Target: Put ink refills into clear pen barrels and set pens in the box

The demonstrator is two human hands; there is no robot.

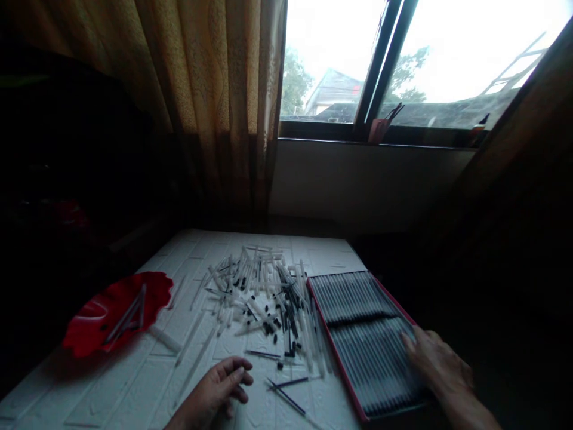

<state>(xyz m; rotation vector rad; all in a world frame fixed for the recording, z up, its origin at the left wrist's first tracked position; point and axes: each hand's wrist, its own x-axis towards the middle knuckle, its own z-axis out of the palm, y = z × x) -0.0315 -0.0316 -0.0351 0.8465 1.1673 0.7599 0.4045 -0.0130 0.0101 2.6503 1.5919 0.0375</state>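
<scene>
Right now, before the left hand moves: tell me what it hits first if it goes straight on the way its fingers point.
The left hand would most likely meet the thin dark rod lying just past its fingertips, though depth is hard to judge from this view.

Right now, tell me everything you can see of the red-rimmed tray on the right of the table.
The red-rimmed tray is shallow and rectangular, lying flat at the right end of the white brick-textured table top. It is packed with thin tubes with dark cores, side by side in two blocks, one behind the other. Loose tubes lie close along its left rim. The fingers of the right hand are over the near block, though whether they touch it is hard to tell.
</scene>
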